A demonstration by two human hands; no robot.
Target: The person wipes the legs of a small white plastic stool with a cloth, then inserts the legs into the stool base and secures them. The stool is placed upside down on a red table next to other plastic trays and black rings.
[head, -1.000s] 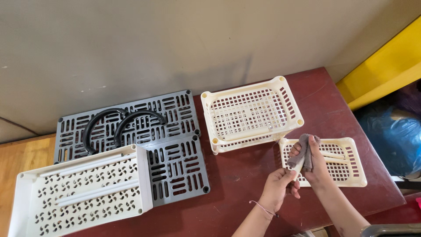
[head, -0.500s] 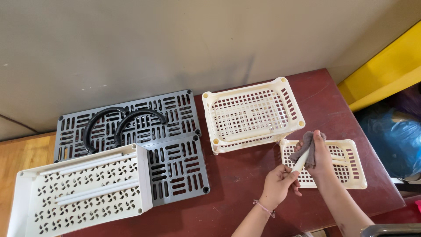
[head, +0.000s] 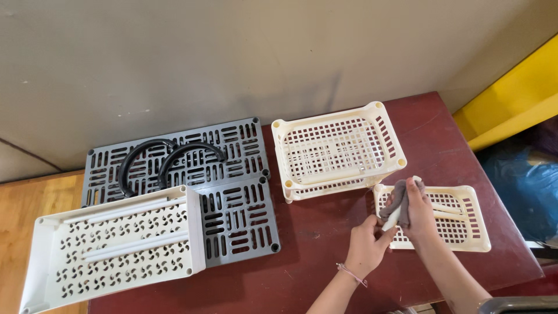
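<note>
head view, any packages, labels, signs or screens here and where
None in view: no package, label, sign or screen shows.
Only bare plastic parts lie on the dark red table: cream baskets, grey slotted panels, a white perforated tray.

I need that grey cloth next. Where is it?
The grey cloth is in the right hand, wrapped round a cream rod over the low cream tray.

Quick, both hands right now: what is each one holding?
Left hand: closed on the lower end of a cream rod.
Right hand: closed, pressing a grey cloth around that rod.
</note>
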